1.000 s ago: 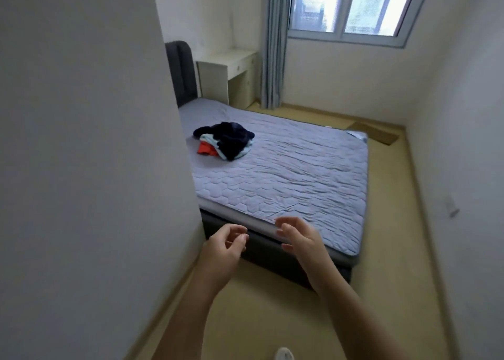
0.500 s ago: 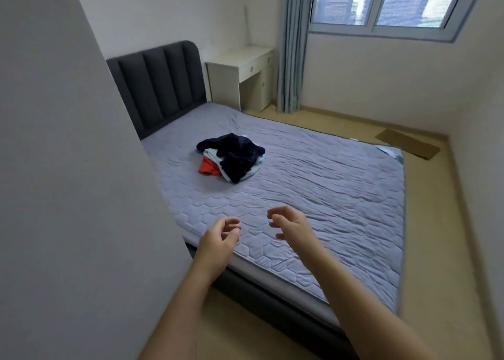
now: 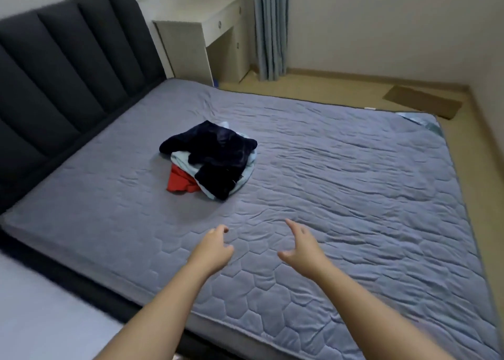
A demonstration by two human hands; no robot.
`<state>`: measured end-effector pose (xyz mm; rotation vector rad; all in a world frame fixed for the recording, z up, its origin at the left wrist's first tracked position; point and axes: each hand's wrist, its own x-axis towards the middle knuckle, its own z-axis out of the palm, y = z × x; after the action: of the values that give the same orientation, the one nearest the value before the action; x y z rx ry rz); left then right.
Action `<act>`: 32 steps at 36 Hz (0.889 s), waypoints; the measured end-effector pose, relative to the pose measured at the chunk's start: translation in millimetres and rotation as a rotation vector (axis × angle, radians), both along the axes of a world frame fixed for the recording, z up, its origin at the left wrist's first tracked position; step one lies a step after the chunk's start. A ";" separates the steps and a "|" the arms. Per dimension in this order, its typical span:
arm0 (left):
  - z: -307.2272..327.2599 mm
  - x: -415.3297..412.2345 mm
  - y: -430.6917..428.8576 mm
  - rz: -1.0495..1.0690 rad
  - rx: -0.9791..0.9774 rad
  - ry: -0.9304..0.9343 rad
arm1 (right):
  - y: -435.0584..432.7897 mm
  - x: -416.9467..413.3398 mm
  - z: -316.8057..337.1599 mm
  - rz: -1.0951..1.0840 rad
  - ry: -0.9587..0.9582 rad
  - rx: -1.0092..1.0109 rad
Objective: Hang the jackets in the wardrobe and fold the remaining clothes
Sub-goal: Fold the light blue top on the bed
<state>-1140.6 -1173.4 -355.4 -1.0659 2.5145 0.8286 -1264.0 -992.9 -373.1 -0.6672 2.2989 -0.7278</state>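
Far left: dark padded headboard (image 3: 68,68), vertical channels, standing at the head of the bed. Bottom-left corner: pale flat surface (image 3: 41,318), blurred, can't tell what it is. Dark bed frame (image 3: 81,286) runs along the near edge under the grey quilted mattress (image 3: 354,196).

Clothes pile (image 3: 212,163) sits on the mattress, left of centre, nearer the headboard than the foot. Nothing is hung or folded. In the pile:
- dark navy garment (image 3: 218,152) on top, crumpled. Can't tell if it's a jacket.
- light blue garment (image 3: 181,159) under it, edges showing on both sides.
- red garment (image 3: 178,182) at the bottom, poking out on the near-left side.

Left hand (image 3: 212,250): over the mattress near the front edge, fingers loosely curled, holding nothing. Apart from the pile and short of it.

Behind the bed: white desk (image 3: 191,32) with drawers, against the far wall just beside the headboard. Grey-blue curtain (image 3: 270,27) hangs to the floor right of the desk.

Right hand (image 3: 302,248): level with the left one, with a gap between them. Fingers spread and relaxed, thumb out to the side, nothing in it. Also clear of the pile.

Far right: flat piece of cardboard (image 3: 422,104) on the tan floor (image 3: 327,87), past the mattress's far corner.
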 end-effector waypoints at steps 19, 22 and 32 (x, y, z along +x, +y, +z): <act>-305.9 -135.1 -228.6 -0.456 -0.745 -0.286 | -180.0 -97.2 -354.4 0.104 -0.089 0.455; -321.5 -164.1 -249.1 -0.470 -0.835 -0.215 | -181.6 -105.9 -378.2 0.179 -0.126 0.534; -351.5 -246.7 -290.8 -0.466 -1.006 -0.266 | -185.7 -119.3 -400.7 0.247 -0.091 0.589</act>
<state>-1387.4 -1464.2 -706.9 -0.6529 2.7342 -0.7361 -1383.2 -1178.6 -773.8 -0.6014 2.1387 0.0433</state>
